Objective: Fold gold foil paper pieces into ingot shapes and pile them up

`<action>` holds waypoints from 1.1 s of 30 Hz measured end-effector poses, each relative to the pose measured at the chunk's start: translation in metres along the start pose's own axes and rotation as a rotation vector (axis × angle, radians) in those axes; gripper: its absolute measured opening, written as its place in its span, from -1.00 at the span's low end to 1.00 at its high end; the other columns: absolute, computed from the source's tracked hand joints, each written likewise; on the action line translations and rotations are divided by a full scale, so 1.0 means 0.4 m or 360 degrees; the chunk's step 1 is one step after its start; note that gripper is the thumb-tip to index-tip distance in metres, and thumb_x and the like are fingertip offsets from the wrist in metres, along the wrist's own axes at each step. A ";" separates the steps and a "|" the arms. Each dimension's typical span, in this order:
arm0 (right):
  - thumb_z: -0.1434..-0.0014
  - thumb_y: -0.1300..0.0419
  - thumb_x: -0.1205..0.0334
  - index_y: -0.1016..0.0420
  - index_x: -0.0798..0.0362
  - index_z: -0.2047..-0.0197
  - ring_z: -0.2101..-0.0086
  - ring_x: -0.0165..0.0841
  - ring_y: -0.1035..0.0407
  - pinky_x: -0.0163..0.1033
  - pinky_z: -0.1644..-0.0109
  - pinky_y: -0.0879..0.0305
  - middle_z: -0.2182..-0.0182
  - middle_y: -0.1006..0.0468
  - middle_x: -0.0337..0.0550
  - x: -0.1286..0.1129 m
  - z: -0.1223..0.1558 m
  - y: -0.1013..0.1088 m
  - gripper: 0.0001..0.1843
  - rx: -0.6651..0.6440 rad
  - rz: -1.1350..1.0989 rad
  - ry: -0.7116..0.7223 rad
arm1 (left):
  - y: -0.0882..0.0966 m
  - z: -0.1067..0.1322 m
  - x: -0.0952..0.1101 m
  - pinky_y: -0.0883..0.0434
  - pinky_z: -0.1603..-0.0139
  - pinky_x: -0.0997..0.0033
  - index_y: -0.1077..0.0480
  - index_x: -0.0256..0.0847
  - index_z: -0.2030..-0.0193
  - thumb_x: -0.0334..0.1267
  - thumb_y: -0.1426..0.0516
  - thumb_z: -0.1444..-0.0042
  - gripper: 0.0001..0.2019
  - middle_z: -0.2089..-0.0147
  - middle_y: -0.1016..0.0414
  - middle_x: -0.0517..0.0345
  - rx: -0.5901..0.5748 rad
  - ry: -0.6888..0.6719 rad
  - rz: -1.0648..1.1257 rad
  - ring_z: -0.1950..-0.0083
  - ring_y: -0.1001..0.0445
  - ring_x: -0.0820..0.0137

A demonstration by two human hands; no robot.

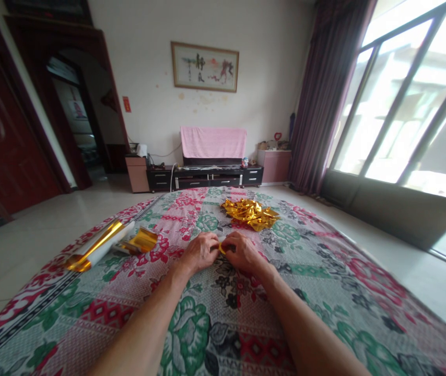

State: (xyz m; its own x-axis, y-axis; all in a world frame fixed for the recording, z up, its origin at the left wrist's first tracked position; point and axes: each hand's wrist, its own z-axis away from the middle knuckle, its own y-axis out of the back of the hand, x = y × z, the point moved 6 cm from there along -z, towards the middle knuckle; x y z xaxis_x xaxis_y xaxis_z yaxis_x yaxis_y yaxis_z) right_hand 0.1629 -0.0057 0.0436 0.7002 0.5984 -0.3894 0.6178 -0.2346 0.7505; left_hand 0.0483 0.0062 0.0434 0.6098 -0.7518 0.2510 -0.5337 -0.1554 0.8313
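Observation:
My left hand [202, 250] and my right hand [242, 251] meet over the middle of the flowered cloth [184, 334]. Between their fingertips is a small piece of gold foil paper [221, 249], pinched from both sides and mostly hidden by the fingers. Just beyond my right hand lies a pile of folded gold foil pieces [251, 213]. Off to the left of my left hand rest a rolled bundle of gold foil paper [100, 244], white on its other side, and a smaller curled stack of gold foil sheets [141, 241].
The cloth-covered surface has a rounded far edge. Beyond it stands a low black cabinet [207, 180] with a pink towel [214, 141] draped over something on top. A purple curtain [317, 99] and large windows are at right; a dark red door [7, 125] is at left.

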 end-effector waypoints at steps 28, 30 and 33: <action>0.19 -0.08 0.44 -0.52 0.04 0.38 0.30 -0.38 -0.33 -0.31 0.15 -0.23 0.38 -0.49 -0.21 0.020 0.000 0.011 -0.72 -0.0133 -0.0095 0.0016 | -0.017 0.000 0.004 -0.30 0.06 0.38 -0.42 -0.18 0.35 -0.32 0.02 -0.14 -0.81 0.30 -0.46 0.13 -0.0007 -0.0079 -0.0023 0.18 -0.38 0.40; 0.17 -0.09 0.44 -0.51 0.05 0.39 0.30 -0.39 -0.33 -0.32 0.15 -0.23 0.37 -0.49 -0.21 0.018 0.000 0.012 -0.74 -0.0120 -0.0088 0.0022 | -0.017 0.000 0.002 -0.30 0.06 0.38 -0.42 -0.18 0.36 -0.33 0.02 -0.14 -0.81 0.31 -0.45 0.13 0.0020 -0.0055 -0.0027 0.19 -0.38 0.39; 0.12 -0.08 0.45 -0.52 0.06 0.41 0.29 -0.40 -0.34 -0.32 0.14 -0.23 0.37 -0.50 -0.19 0.015 -0.001 0.011 -0.77 -0.0094 -0.0077 0.0052 | -0.018 -0.001 0.002 -0.30 0.06 0.40 -0.41 -0.18 0.37 -0.37 0.00 -0.10 -0.84 0.31 -0.45 0.14 0.0033 -0.0020 -0.0036 0.18 -0.37 0.40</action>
State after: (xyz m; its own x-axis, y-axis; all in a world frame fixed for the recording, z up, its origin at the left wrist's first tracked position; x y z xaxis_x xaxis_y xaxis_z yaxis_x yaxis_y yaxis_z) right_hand 0.1695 -0.0030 0.0447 0.6574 0.6327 -0.4094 0.6279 -0.1594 0.7618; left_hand 0.0530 0.0068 0.0377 0.6146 -0.7558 0.2260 -0.5319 -0.1855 0.8262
